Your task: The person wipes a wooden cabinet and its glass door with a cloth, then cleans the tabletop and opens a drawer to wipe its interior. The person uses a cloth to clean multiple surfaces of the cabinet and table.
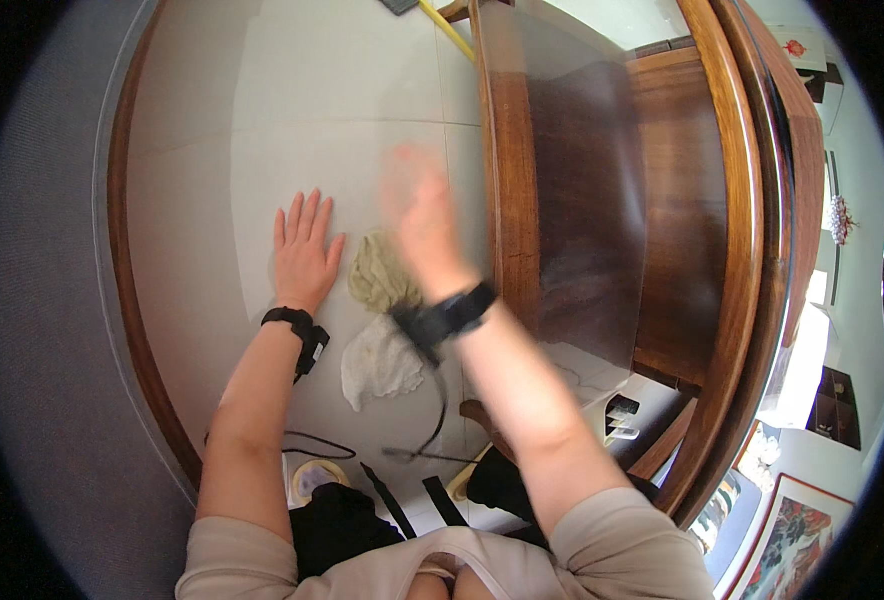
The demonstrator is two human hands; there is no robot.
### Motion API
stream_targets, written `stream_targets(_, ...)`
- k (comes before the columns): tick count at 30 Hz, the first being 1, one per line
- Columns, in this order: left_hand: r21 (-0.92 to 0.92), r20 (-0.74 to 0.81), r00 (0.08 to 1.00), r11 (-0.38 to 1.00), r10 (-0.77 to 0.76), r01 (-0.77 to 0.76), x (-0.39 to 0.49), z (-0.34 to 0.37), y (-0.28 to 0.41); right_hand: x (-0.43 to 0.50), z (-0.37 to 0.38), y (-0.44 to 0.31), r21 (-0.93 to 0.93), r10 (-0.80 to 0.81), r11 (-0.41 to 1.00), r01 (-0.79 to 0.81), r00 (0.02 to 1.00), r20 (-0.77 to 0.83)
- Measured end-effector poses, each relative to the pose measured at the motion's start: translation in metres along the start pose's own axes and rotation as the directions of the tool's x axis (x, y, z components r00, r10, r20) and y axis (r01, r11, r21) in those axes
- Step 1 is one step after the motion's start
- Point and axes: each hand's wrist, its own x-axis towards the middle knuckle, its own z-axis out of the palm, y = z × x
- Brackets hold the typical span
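My left hand (304,255) lies palm down on the pale tiled floor (322,157), its fingers slightly spread and nothing held. My right hand (423,210) is smeared by motion beside the wooden furniture; its finger positions and anything beneath it cannot be made out. Between my hands sits a crumpled olive-beige cloth (376,274), partly covered by my right hand and wrist. A white cloth (378,364) lies closer to my body. Each wrist wears a black strap with a device, and a dark cable (440,412) trails down from the right one.
Brown wooden furniture with a dark panel (588,195) stands close on the right. Grey upholstery (44,285) with a wooden edge (123,247) borders the left. A yellow pole (449,34) crosses the floor at the top. Slippered feet (318,480) and black straps (389,499) are near my body.
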Motion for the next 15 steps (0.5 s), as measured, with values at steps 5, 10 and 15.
stream_targets(5, -0.227, -0.187, 0.98, 0.974, -0.061, 0.017, -0.002, 0.011, -0.008, -0.108, 0.084, 0.042, -0.452, 0.25, 0.859, -0.238, 0.968, -0.035)
stream_targets(10, -0.265, -0.217, 0.972, 0.964, -0.093, 0.033, -0.001, 0.011, -0.016, -0.107, 0.067, 0.038, -0.164, 0.084, 0.984, -0.072, 0.994, 0.073)
stream_targets(15, -0.633, 0.007, 0.952, 0.736, -0.306, 0.241, 0.053, -0.009, 0.033, -0.087, -0.035, 0.003, -0.069, -0.121, 0.993, 0.101, 0.89, -0.439)
